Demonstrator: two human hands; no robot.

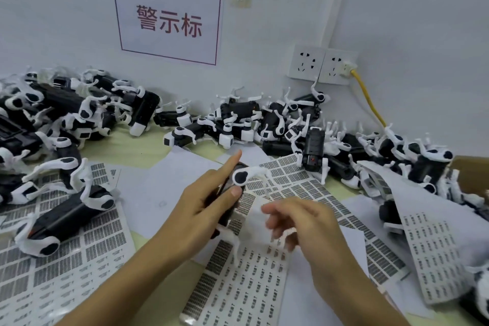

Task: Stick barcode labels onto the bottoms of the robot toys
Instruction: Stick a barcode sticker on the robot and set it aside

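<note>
Hands over the label sheets: left hand (pixel 203 209) grips a robot toy (pixel 235 193), right hand (pixel 299 222) blurred beside it

The left curls round the toy's dark body, forefinger straight, above the label sheet (pixel 238 280) on the bench (pixel 137 151); the right's fingers look loosely bent, and whether they pinch a label I cannot tell. The toy seems light, hard plastic; its thin white legs (pixel 258 171) look snappable, so the body is the place to hold
</note>
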